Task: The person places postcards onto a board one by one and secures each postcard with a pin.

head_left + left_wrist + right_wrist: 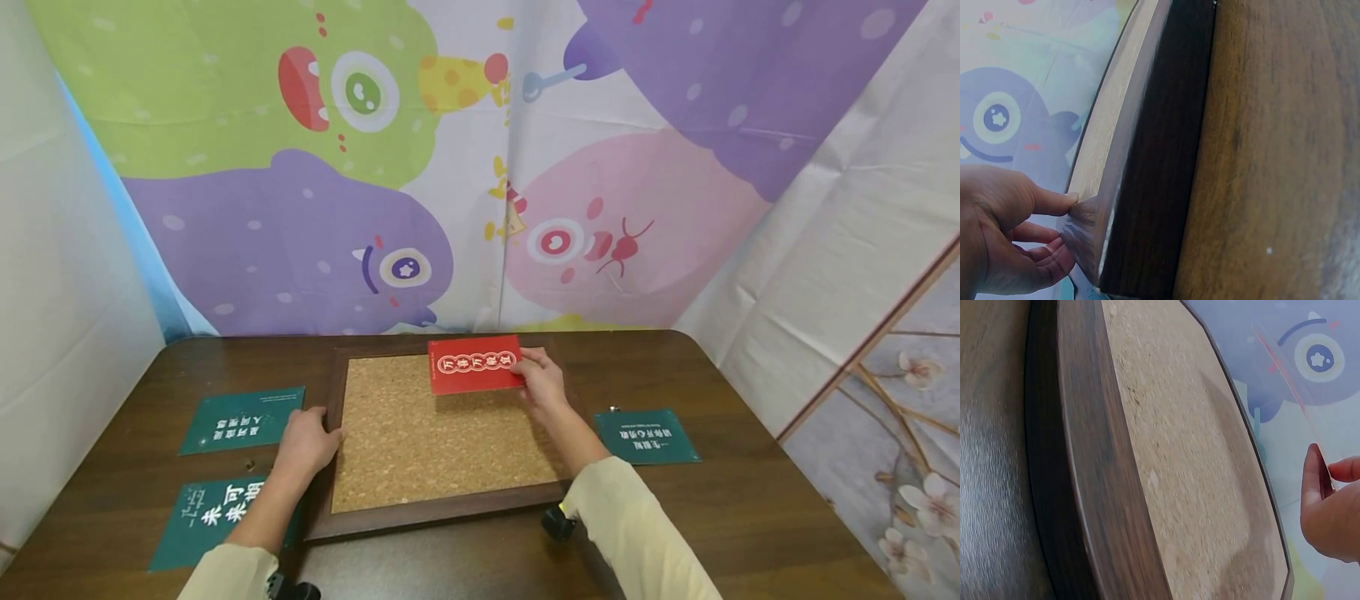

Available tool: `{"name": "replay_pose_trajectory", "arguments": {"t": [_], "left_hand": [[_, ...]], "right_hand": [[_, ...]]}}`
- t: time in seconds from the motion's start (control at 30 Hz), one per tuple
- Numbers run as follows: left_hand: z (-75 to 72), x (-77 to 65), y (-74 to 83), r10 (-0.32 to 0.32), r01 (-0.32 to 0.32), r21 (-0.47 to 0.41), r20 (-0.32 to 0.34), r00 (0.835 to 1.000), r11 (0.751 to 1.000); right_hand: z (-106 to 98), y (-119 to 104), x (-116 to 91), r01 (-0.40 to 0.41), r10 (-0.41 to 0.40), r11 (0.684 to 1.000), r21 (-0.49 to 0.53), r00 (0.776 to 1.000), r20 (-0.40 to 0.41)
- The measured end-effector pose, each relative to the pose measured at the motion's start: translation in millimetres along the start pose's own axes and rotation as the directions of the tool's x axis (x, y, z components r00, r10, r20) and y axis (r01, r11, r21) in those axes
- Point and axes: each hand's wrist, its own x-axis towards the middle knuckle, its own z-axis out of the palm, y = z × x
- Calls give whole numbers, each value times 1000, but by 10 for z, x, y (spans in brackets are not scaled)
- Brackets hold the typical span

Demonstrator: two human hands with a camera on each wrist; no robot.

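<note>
A red card with white characters is held above the far part of a framed cork board. My right hand pinches its right edge between thumb and fingers; in the right wrist view the red card appears nearly edge-on. At the board's left side, my left hand grips the dark wooden frame. The left wrist view has the thumb of the left hand on top of the frame and the other fingers curled at its outer side.
Two green cards with white writing, one farther and one nearer, lie left of the board, the nearer partly behind my forearm. Another green card lies to the right. A small metallic object sits between the left cards. A cartoon-print curtain hangs behind the table.
</note>
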Motion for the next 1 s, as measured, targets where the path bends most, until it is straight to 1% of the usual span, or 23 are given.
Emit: {"name": "replay_pose_trajectory", "arguments": {"t": [0.23,0.37,0.6,0.73,0.87,1.0], "left_hand": [[2,0,-5,6,-6,0,-7,1000,1000],[0,-2,-1,9,-9,-5,-9,1000,1000],[1,-2,1,11,-11,-5,-7,1000,1000],[2,-5,0,14,-14,-4,-8,1000,1000],[5,-11,-6,12,-12,-1,-6,1000,1000],[4,-7,-9,15,-15,-1,-3,1000,1000]], "right_hand": [[92,35,-19,32,-33,999,12,999,39],[138,53,-21,35,-35,999,23,999,25],[214,89,-19,37,-39,998,41,999,31],[252,107,-21,31,-32,999,44,999,18],[295,121,-27,27,-29,997,69,999,24],[340,139,-40,29,-31,998,52,999,30]]}}
